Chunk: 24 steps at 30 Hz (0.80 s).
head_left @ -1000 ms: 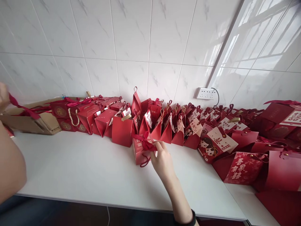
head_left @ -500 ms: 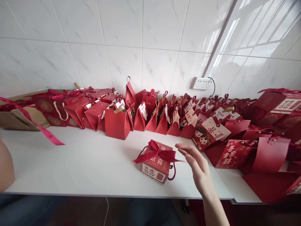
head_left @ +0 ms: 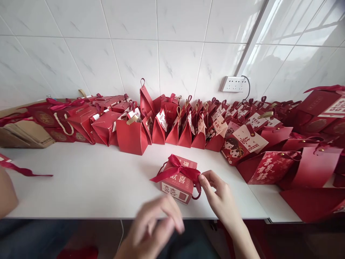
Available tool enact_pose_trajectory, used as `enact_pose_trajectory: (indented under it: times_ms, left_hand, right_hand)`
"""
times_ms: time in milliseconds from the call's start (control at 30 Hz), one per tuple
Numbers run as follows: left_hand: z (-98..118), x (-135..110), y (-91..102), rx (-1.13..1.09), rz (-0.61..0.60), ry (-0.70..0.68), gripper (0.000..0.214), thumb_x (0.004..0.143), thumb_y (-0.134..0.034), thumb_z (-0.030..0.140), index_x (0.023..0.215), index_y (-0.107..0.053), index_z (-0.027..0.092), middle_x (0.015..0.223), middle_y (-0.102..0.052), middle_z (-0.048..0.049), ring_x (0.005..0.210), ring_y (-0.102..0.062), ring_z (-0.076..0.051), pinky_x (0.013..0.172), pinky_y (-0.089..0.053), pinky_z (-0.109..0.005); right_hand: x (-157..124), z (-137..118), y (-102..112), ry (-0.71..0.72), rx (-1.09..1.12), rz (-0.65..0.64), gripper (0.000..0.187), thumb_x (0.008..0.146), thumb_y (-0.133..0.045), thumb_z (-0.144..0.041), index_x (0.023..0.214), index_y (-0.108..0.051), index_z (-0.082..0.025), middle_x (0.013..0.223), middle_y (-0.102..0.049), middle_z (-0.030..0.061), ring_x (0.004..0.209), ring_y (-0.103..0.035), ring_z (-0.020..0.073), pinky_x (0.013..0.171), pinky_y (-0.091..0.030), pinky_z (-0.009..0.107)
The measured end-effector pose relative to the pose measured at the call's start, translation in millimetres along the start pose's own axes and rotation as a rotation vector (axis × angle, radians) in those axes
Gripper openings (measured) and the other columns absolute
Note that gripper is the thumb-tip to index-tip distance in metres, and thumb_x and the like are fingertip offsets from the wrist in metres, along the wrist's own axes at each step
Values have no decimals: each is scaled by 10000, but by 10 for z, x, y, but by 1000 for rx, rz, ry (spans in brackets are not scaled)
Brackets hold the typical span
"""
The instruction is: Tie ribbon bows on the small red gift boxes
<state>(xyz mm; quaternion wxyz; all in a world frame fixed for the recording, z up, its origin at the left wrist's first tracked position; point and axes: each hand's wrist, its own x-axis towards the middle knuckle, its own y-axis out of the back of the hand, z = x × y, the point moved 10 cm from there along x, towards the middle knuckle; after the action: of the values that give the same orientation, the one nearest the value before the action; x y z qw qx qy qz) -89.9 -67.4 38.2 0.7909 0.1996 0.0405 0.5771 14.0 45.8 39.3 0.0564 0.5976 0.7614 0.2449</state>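
Observation:
A small red gift box (head_left: pixel 176 194) with Chinese lettering and a twisted cord handle stands near the table's front edge. A dark red ribbon bow (head_left: pixel 176 168) lies across its top. My right hand (head_left: pixel 215 185) has thumb and forefinger closed on the right end of that ribbon. In front of the box, my left hand (head_left: pixel 157 219) hangs over the table edge, blurred by motion. Its fingers are bent, with the thumb apart and nothing visible between them. It does not appear to touch the box.
Rows of red gift boxes (head_left: pixel 132 136) line the tiled wall, with more stacked at right (head_left: pixel 287 169). A brown carton (head_left: pixel 25 135) sits at far left. Nearby, part of another person's arm (head_left: pixel 7 190) shows beside a loose ribbon (head_left: pixel 32 172). A power strip (head_left: pixel 235 84) is on the wall.
My right hand has moved from beside the box to pinch the ribbon's end. My left hand has come into view from below. The loose ribbon at left has dropped lower.

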Motion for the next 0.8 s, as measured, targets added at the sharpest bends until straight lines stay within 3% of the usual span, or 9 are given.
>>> enact_pose_trajectory:
  times_ms: [67,100,133,167,333,500,633,700,800]
  left_hand:
    - [-1,51,511,79,257,-35,308,971,-260,287,998,-555,203,998,-593,-72,952,-561,-190,881,-460,-383]
    - [42,31,812,230,470,-65,229,951,-338,266,973,-559,210,989,-593,-67,972,-560,-200,890,-454,-379]
    - [73,36,983,380,582,-74,168,923,-415,256,974,-571,219,1048,-580,-67,1036,-540,-214,898,-451,-371]
    - [81,82,1049,486,606,-78,160,908,-444,242,987,-582,228,1089,-566,-64,1074,-526,-216,899,-453,-356]
    - [80,207,873,585,503,-99,141,893,-457,183,961,-577,213,898,-532,-28,799,-564,-126,697,-485,-237]
    - [345,143,637,565,443,-224,138,852,-488,117,745,-522,198,693,-501,0,719,-493,-135,657,-445,-247]
    - [413,262,680,664,501,-236,133,839,-510,132,894,-600,213,1025,-553,-61,1051,-479,-205,892,-437,-336]
    - [342,379,637,671,417,-206,199,847,-493,138,971,-613,239,1208,-508,-51,1196,-411,-220,1000,-382,-367]
    - [206,477,589,638,308,-121,229,856,-469,147,993,-613,261,1238,-518,-17,1195,-429,-200,1012,-370,-354]
  right_hand:
    - [-6,10,-64,-32,52,-56,429,883,-422,-550,705,-538,-177,698,-610,41,635,-574,140,514,-446,203]
    - [-11,17,-96,-47,85,-81,422,878,-430,-555,727,-539,-177,710,-609,40,634,-572,140,519,-445,205]
    - [-17,30,-130,-65,117,-106,419,874,-437,-559,736,-535,-176,715,-604,39,631,-569,139,520,-442,207]
    - [-22,47,-162,-84,146,-133,419,872,-442,-561,730,-525,-176,710,-595,36,626,-565,138,524,-438,210]
    - [-14,125,-204,-126,217,-184,451,850,-471,-575,634,-433,-182,599,-507,2,560,-482,113,530,-387,215]
    - [-7,133,-112,-124,193,-121,448,848,-485,-567,638,-455,-172,577,-448,-18,545,-384,94,512,-317,210]
    - [-55,72,-112,-138,170,-145,450,857,-476,-554,619,-440,-173,552,-413,-29,525,-344,85,496,-286,207]
    - [-80,41,-97,-149,151,-158,455,857,-476,-553,610,-434,-173,545,-411,-29,520,-339,85,491,-279,208]
    - [-109,14,-40,-168,118,-162,470,834,-501,-565,587,-433,-171,528,-408,-27,511,-332,84,482,-269,211]
